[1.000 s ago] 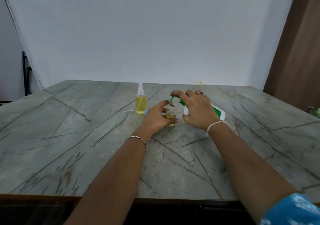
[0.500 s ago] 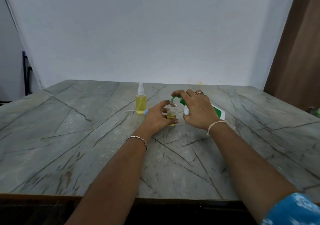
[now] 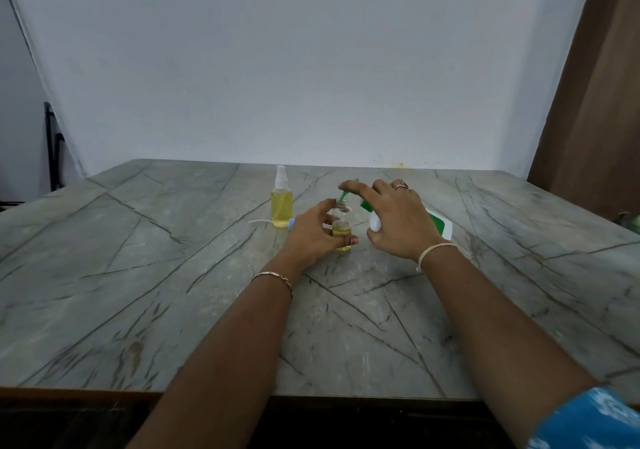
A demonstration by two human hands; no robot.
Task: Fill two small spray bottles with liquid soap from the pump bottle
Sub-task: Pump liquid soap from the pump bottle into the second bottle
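My left hand is curled round the open spray bottle, thumb high by the neck and a finger across the front lower down. That keeps it upright on the veined stone table and stops it skidding while soap goes in. My right hand is wrapped over the white pump bottle, which I have tipped over toward the left so its green spout reaches down to the small bottle's mouth. My forefinger lies stretched along the pump head, and the other fingers and thumb hold the body. The spout seems to sit right at the opening, though I cannot tell whether it is actually inside. Only roughly the lower half of this bottle is yellow, so I judge the filling is unfinished. Just left of my hands stands the capped spray bottle, yellow nearly to the shoulder with its white sprayer on, set aside as the finished one. Beside its base lies a loose white tube with a bit of blue at its near end (most likely the sprayer top for the open bottle, parked within reach). The count is two spray bottles, one pump bottle, one loose sprayer piece and two hands, both occupied.
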